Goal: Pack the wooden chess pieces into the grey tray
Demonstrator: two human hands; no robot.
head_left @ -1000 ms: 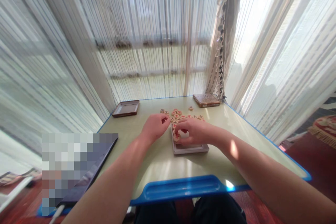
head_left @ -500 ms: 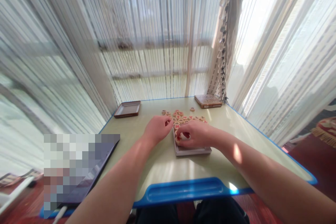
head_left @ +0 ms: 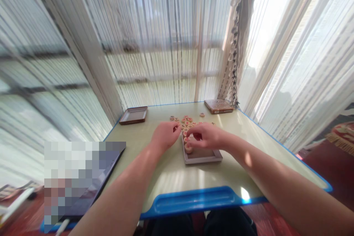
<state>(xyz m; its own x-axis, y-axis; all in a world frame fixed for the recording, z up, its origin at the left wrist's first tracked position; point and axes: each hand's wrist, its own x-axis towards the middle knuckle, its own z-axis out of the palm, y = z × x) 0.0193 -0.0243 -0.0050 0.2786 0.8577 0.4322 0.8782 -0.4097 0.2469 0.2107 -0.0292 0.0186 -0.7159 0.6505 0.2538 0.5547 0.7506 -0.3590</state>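
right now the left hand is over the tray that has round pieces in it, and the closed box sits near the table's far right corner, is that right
Not quite: the head view shows the right hand over the tray that has round pieces in it. The closed box does sit near the table's far right corner.

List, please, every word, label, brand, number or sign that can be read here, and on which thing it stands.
No text can be read with certainty.
Round pieces: red and black characters, too small and blurred.
Brown box, at the far right of the table: dark characters on top, too small.
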